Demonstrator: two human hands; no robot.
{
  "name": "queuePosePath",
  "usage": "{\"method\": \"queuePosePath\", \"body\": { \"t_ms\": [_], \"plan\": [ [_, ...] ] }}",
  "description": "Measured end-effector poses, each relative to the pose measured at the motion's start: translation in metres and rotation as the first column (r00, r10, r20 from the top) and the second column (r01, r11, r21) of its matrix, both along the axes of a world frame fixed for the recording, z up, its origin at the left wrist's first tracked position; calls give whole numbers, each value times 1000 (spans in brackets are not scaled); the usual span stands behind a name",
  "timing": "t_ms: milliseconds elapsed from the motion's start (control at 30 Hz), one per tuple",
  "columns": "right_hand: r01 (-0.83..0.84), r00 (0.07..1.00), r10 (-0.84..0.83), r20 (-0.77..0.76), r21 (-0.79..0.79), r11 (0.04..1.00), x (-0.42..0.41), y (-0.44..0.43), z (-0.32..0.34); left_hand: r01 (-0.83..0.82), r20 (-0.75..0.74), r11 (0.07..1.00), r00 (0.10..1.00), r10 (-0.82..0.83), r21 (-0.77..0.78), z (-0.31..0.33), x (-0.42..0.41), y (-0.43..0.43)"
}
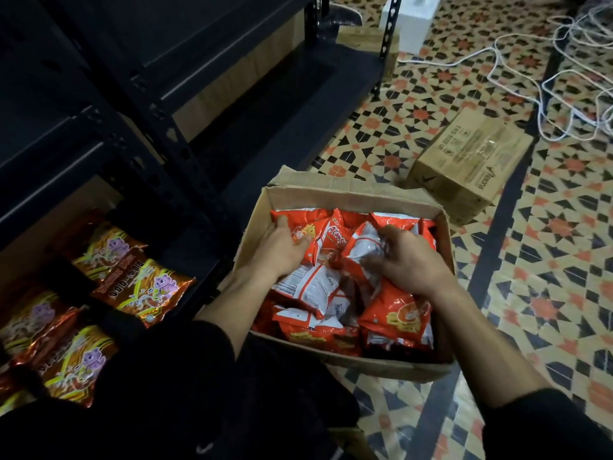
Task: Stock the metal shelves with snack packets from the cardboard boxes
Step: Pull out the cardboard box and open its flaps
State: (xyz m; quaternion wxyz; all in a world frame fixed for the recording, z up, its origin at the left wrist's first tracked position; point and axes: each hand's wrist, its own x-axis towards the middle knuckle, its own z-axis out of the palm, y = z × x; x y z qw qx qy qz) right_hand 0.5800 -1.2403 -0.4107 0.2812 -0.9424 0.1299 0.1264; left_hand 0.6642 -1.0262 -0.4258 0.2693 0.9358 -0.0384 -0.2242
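An open cardboard box (331,197) sits on the tiled floor in front of me, full of several red and white snack packets (394,320). Both my hands are inside it. My left hand (282,249) curls its fingers over a red packet at the box's left side. My right hand (403,257) grips a crumpled white-backed packet near the middle. The dark metal shelves (142,94) stand to the left. Their lowest level holds several orange and brown snack packets (146,287) lying flat.
A closed cardboard box (471,164) lies on the floor to the right of the open one. White cables (517,68) sprawl over the patterned tiles at the upper right. A white block (411,18) stands beyond the shelf's far post.
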Motion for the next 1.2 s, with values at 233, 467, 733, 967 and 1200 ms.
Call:
{"method": "queuePosePath", "body": {
  "t_ms": [233,467,733,967,1200],
  "plan": [
    [199,975,-210,73,135,971,-25,-1,-22,39,65,991,997,-47,128,-26,-5,-2],
    [181,978,-195,69,173,968,-16,1,-23,-336,5,838,927,374,-431,31,5,25],
    [163,980,-181,87,187,969,-17,7,-30,-388,-506,800,854,124,-458,32,-27,18],
    [182,980,-192,41,187,965,-20,9,-29,-302,-612,940,777,145,-160,23,-36,22],
    [179,981,-188,44,165,970,-21,14,-25,-311,-628,946,756,186,-94,22,-44,21]
  ]
}}
